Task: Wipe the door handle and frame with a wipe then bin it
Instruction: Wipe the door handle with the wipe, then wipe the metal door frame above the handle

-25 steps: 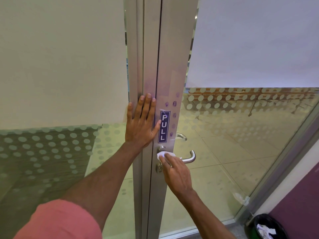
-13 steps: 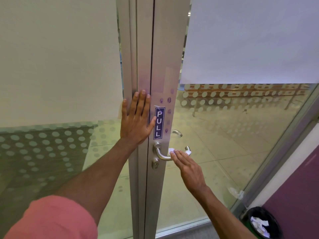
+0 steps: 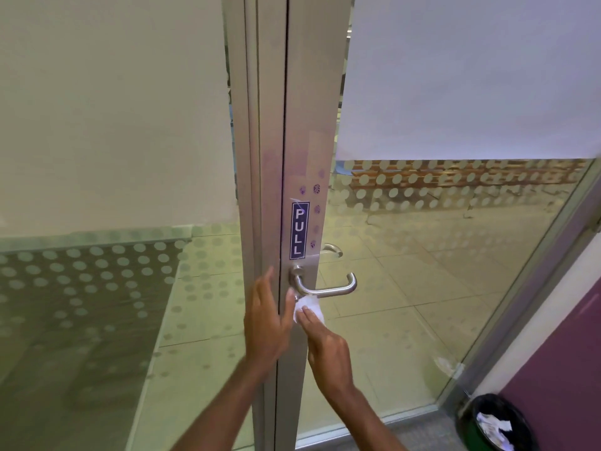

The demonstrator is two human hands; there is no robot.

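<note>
A dark blue label (image 3: 299, 230) on the brushed metal frame (image 3: 304, 125) read "PULL" in white capitals, set vertically, with a few small round marks to its right. Just below it the handle (image 3: 325, 289), a smooth steel lever bent back at its right tip, stuck out over the glass (image 3: 422, 288), which carried rows of frosted dots under a plain frosted band. You held the wipe (image 3: 309, 309), a crumpled white sheet, just under the handle's inner end against the frame. Your right hand (image 3: 328, 348) pressed it with the fingers stretched out flat on top; whether they were curled round it could not be told. Your left hand (image 3: 265, 320) stood edge-on and open beside the frame, its fingertips touching the wipe's left edge, gripping nothing that showed. At the near right, on the floor by a purple wall (image 3: 559, 369), sat a round bin (image 3: 497, 424) lined in black with crumpled white paper inside.
</note>
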